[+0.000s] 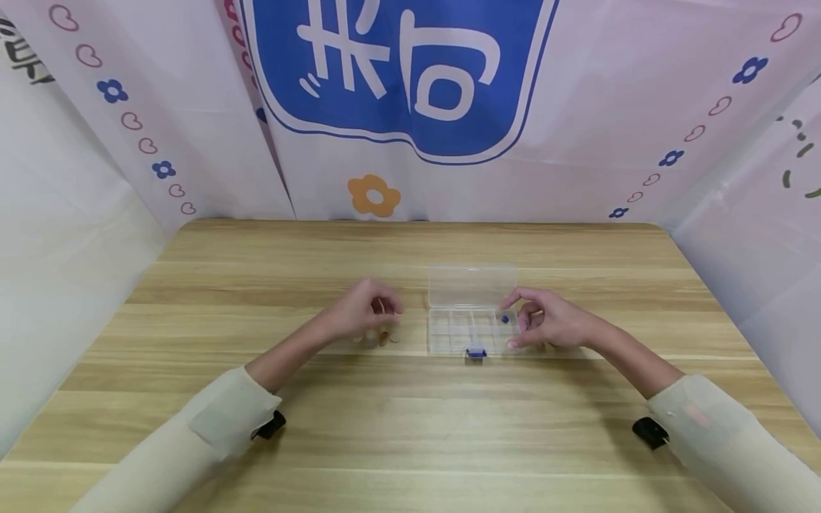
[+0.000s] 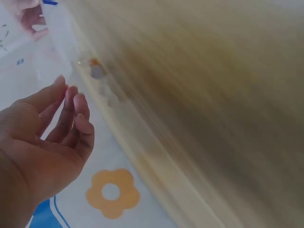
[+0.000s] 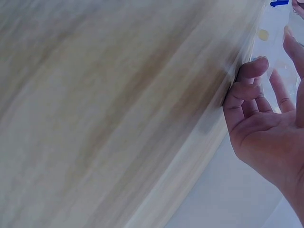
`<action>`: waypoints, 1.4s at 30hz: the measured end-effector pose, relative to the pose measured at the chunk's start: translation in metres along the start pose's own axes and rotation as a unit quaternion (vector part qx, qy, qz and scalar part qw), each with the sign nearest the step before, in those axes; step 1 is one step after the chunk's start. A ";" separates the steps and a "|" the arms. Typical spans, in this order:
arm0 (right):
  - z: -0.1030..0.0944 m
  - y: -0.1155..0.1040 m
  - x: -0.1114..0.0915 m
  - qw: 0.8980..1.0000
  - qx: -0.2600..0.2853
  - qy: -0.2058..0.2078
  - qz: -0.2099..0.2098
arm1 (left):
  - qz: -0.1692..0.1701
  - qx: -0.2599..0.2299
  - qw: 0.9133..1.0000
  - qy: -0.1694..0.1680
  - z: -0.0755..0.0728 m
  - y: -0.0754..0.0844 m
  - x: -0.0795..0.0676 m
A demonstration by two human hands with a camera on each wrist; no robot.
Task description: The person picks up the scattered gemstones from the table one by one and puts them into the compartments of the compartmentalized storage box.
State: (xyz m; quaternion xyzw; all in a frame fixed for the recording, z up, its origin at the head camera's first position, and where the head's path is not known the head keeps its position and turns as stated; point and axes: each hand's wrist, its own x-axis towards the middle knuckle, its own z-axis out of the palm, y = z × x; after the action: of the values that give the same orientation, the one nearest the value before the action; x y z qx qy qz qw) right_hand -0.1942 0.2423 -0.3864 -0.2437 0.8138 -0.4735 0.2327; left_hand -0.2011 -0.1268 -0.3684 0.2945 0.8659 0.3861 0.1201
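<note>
Clear plastic compartment box with a hinged lid: on the pale wood-grain worktop, right of centre, lid swung open on the far side, blue latch toward the person. One small dark-blue piece sits in the far right part of the box.

Right hand: at the box's right end, index finger and thumb spread apart, other fingers loosely bent. It hides part of that end from me; I cannot confirm contact.

Left hand: thumb and fingertips close together, left of the box; I cannot tell whether anything is pinched. Just below it lie an orange-brown piece and a pale round piece, partly obscured by the hand.

Surroundings: white printed cloth behind the worktop, with an orange flower; cream sleeves on both arms.
</note>
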 end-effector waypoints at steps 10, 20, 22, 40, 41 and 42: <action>0.000 0.000 0.000 1.000 -0.005 0.000 -0.002 | 0.004 0.037 0.999 -0.020 -0.008 -0.018 -0.015; -0.001 -0.001 0.001 1.000 -0.008 0.000 0.004 | -0.001 0.043 0.999 -0.025 -0.011 -0.028 -0.024; -0.001 -0.001 0.001 1.000 -0.009 0.001 0.006 | 0.000 0.045 0.999 -0.024 -0.010 -0.030 -0.025; 0.000 0.001 0.001 1.000 -0.010 -0.003 0.006 | -0.047 0.039 0.998 -0.026 -0.016 -0.022 -0.025; 0.000 0.001 0.001 1.000 -0.009 -0.003 0.003 | -0.046 0.040 0.998 -0.024 -0.016 -0.022 -0.025; 0.000 0.000 0.001 1.000 -0.010 -0.003 0.003 | -0.045 0.042 0.998 -0.021 -0.016 -0.021 -0.025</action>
State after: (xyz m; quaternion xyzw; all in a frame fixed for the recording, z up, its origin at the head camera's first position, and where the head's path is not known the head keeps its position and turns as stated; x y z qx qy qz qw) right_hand -0.1950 0.2422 -0.3867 -0.2446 0.8184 -0.4641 0.2346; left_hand -0.1969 -0.1628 -0.3734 0.2678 0.8911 0.3372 0.1432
